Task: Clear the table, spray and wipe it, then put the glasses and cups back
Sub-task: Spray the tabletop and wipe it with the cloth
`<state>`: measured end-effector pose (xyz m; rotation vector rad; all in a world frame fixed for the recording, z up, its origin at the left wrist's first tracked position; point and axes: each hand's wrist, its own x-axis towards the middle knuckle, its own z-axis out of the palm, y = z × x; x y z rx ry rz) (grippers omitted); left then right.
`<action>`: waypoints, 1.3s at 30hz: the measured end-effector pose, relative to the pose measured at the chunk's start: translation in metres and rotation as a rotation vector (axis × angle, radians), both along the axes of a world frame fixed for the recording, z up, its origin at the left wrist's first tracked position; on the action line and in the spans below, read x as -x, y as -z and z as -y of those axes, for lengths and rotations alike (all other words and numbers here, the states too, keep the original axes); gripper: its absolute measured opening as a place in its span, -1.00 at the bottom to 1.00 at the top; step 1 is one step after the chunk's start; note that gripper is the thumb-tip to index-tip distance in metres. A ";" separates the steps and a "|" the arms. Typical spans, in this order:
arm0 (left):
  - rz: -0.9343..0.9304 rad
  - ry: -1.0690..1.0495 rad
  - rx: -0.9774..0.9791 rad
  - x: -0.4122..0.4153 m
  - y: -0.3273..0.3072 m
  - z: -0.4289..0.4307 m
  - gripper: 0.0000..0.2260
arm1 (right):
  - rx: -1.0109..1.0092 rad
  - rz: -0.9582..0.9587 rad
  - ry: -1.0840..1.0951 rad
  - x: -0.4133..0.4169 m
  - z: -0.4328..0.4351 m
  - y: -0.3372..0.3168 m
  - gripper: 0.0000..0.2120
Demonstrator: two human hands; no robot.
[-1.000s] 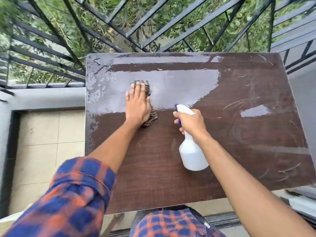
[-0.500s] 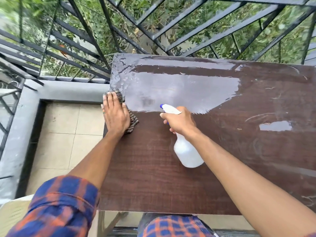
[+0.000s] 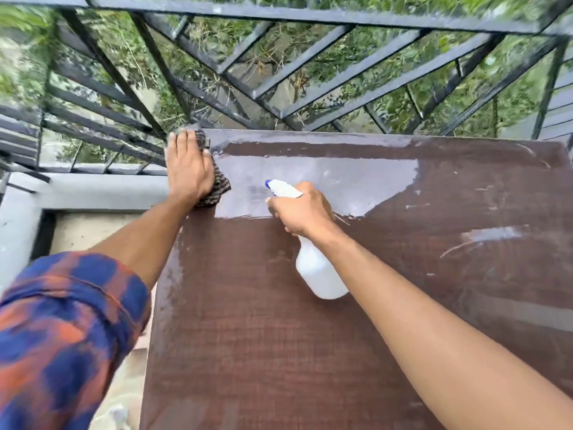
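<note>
A: Which step is this?
B: Wiping. The left hand [image 3: 189, 169] presses flat on a dark cloth [image 3: 220, 185] at the table's [image 3: 279, 352] 10 o'clock corner.
A: And the right hand [image 3: 302, 212]?
B: It grasps the white spray bottle [image 3: 319, 274] at its neck, near the centre. The bottle is opaque; its content I cannot tell. Next, I judge, the cloth must sweep the wet patch [image 3: 335, 178] toward 3 o'clock. No glasses or cups are in view.

1 table [image 3: 279, 336], 1 cloth [image 3: 220, 184], 1 spray bottle [image 3: 319, 274], 1 left hand [image 3: 187, 169], 1 right hand [image 3: 302, 211]

Wet-glossy wood-grain table [image 3: 279, 336], woven cloth [image 3: 220, 184], plastic bottle [image 3: 319, 274].
</note>
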<state>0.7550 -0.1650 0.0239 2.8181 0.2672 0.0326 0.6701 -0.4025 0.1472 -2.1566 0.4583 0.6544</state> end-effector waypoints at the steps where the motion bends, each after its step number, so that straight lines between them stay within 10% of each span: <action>1: 0.002 -0.004 -0.008 -0.008 0.001 0.001 -0.47 | -0.011 -0.006 0.009 -0.006 0.001 0.003 -0.78; 23: -0.126 0.730 -0.001 -0.003 -0.017 0.317 -0.37 | -0.013 0.064 0.623 -0.006 0.156 0.001 -0.80; 30: -0.065 0.797 0.043 0.008 -0.009 0.278 -0.46 | 0.007 0.067 0.617 0.005 0.146 0.000 -0.80; 39: -0.032 0.373 0.128 0.011 -0.009 0.104 -0.45 | -0.051 0.046 0.429 0.003 0.082 -0.005 -0.78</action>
